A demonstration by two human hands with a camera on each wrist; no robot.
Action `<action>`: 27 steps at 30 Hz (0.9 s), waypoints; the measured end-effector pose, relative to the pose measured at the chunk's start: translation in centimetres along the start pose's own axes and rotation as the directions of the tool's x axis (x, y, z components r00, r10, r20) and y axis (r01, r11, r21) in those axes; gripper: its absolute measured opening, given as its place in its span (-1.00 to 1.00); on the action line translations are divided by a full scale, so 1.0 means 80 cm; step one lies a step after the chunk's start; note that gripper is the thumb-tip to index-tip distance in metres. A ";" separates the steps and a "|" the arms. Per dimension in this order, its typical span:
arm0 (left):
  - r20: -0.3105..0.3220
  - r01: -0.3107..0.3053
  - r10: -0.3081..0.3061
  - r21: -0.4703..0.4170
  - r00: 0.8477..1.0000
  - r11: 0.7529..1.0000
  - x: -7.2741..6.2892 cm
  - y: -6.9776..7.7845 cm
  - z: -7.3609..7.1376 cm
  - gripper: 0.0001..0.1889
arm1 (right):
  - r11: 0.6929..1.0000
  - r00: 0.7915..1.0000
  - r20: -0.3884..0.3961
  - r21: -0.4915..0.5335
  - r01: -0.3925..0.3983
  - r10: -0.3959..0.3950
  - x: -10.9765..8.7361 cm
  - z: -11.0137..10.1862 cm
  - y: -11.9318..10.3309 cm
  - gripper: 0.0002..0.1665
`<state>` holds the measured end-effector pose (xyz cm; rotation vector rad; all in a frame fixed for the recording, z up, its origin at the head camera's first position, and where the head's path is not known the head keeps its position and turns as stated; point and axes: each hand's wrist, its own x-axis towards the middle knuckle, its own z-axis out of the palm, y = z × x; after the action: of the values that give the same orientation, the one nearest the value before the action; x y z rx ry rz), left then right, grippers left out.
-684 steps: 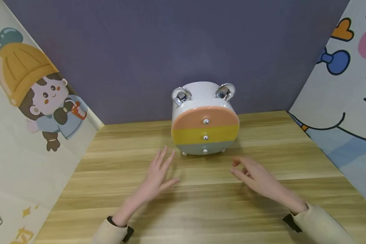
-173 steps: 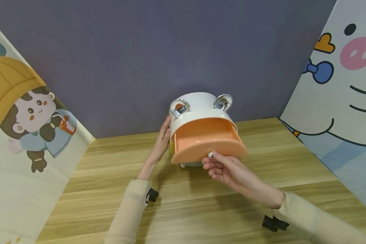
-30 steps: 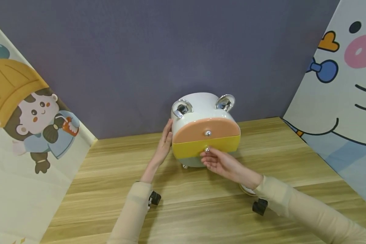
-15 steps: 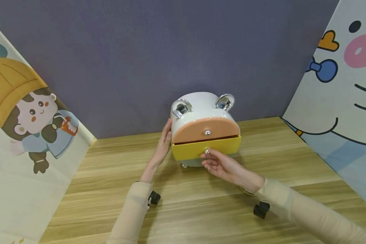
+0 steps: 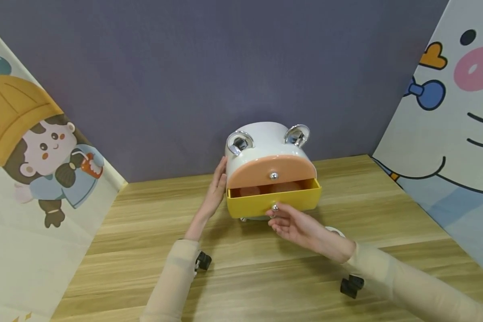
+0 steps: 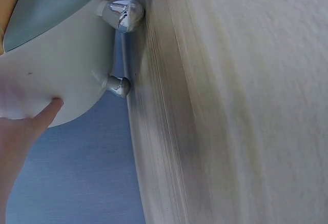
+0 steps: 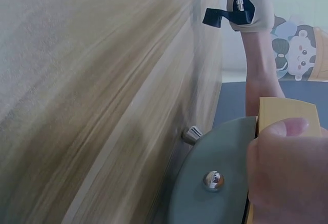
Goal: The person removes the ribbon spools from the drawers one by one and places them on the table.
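Note:
A small white drawer box (image 5: 261, 134) with two silver ears stands on the table. Its orange top drawer (image 5: 253, 173) is pushed in, while the yellow middle drawer (image 5: 249, 207) sticks partway out. Pale reddish round shapes (image 5: 249, 191) show inside the yellow drawer. Thumb and finger of my right hand (image 5: 299, 228) pinch the silver knob (image 5: 275, 207) on the yellow front. My left hand (image 5: 214, 190) rests with fairly straight fingers against the box's left side. In the right wrist view, the grey-green bottom drawer (image 7: 215, 152) sits flush beneath.
A white round thing (image 5: 335, 231) lies on the wooden table (image 5: 257, 273), mostly hidden under my right forearm. Behind the box rises a dark blue-grey wall (image 5: 185, 89). Panels with cartoon figures flank the table left and right.
Earlier the orange drawer was pulled out; it is now in. Over the last second my right hand has drawn the yellow drawer towards me. My left hand has stayed on the box.

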<state>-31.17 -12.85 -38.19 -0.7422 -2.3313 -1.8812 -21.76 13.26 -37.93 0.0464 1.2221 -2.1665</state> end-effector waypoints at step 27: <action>-0.021 -0.036 0.036 -0.022 0.999 0.999 0.001 -0.005 0.003 -0.45 | 1.000 0.998 0.062 -0.019 -0.025 0.026 -0.039 0.003 0.022 -0.63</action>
<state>-31.33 -12.70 -38.61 -0.7578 -2.2732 -1.8937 -18.25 14.03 -38.10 -0.0130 1.1995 -2.1191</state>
